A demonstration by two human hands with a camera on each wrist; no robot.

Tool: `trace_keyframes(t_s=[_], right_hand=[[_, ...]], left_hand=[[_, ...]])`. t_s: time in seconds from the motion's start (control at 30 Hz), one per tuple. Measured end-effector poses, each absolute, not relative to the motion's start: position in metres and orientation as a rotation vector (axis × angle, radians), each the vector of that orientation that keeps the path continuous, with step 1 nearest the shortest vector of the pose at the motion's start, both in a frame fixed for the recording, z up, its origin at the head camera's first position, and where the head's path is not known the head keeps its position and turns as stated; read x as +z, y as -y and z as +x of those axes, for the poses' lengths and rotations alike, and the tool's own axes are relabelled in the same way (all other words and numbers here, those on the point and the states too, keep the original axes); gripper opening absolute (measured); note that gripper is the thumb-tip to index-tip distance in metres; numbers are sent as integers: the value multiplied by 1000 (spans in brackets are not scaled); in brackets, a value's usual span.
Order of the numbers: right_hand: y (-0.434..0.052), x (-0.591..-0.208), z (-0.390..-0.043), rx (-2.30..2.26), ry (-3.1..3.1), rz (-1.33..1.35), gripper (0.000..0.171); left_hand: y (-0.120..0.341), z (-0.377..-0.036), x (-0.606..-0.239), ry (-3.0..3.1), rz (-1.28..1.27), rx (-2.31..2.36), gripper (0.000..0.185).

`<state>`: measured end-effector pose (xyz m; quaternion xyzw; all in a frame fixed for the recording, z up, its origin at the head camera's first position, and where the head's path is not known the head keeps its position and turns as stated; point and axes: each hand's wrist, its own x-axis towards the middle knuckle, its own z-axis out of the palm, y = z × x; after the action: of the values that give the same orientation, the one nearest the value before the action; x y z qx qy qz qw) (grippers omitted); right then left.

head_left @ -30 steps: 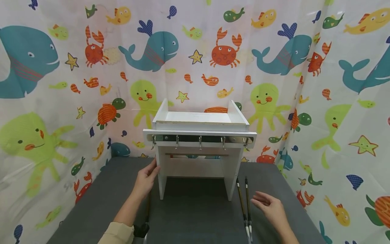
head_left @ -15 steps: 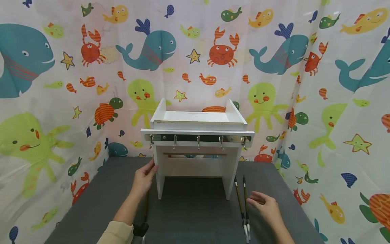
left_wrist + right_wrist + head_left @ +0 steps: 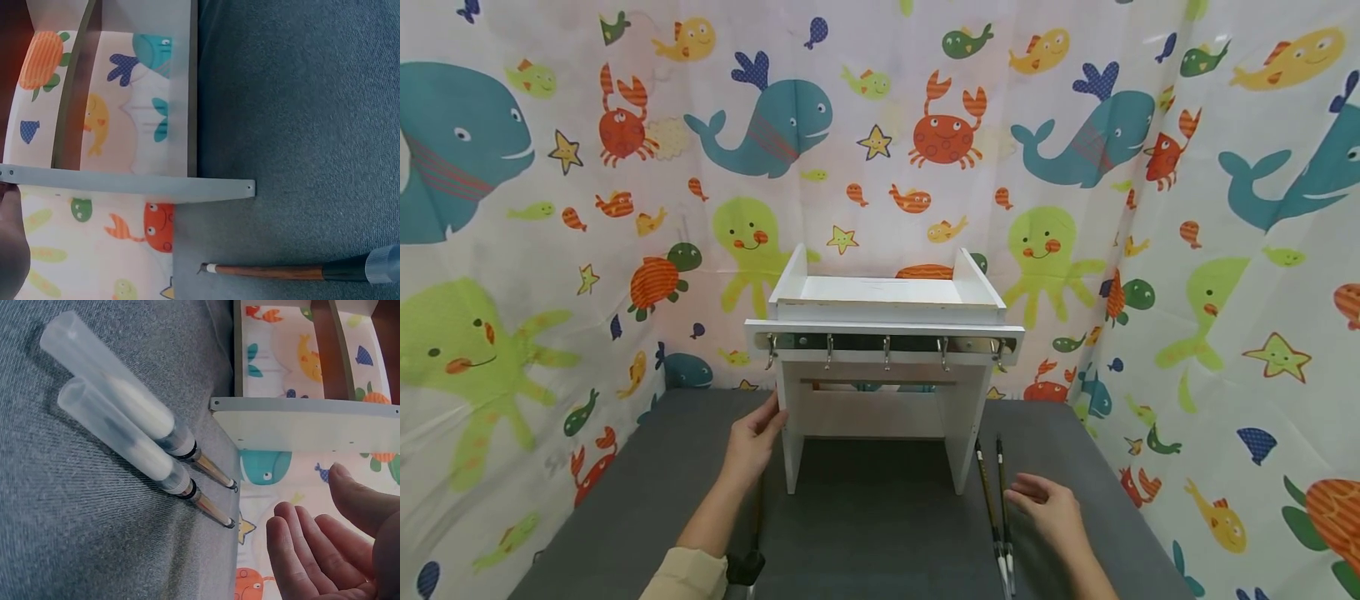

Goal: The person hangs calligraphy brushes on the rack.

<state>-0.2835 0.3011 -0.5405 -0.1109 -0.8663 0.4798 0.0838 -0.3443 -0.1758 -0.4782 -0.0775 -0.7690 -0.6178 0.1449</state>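
2 capped brushes (image 3: 1000, 508) lie side by side on the grey mat (image 3: 865, 533), just beside the white rack's (image 3: 883, 333) right leg. the right hand (image 3: 1048, 508) hovers next to them, fingers relaxed and holding nothing. the left hand (image 3: 752, 442) rests against the rack's left leg, fingers nearly straight.

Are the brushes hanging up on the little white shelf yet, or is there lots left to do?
Nothing hangs yet: the metal hooks on the white wooden shelf are bare. In hand: the left hand touches the shelf's leg, and the open right hand hovers beside two capped calligraphy brushes lying on the grey mat. A third brush lies by the left hand.
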Motion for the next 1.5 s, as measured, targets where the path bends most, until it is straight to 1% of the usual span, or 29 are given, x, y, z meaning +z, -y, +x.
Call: trace_keyframes(t_s=[0.13, 0.47, 0.67, 0.8, 1.03, 1.5], right_hand=[[-301, -542, -286, 1411, 2584, -321, 62], [-298, -552, -292, 1371, 2582, -336, 66], [-296, -559, -295, 1379, 2596, -366, 64], [-295, -558, -300, 1395, 2595, -385, 60], [-296, -562, -303, 1403, 2606, -419, 47], [-301, -572, -308, 1393, 2595, -429, 43]], left_hand=[[175, -344, -477, 2202, -221, -1782, 49], [177, -346, -481, 2195, -217, -1810, 49], [182, -343, -485, 2195, -209, -1807, 49], [184, -343, -481, 2181, -201, -1822, 48], [181, -345, -478, 2195, -196, -1803, 49], [174, -347, -479, 2191, -200, -1811, 47]])
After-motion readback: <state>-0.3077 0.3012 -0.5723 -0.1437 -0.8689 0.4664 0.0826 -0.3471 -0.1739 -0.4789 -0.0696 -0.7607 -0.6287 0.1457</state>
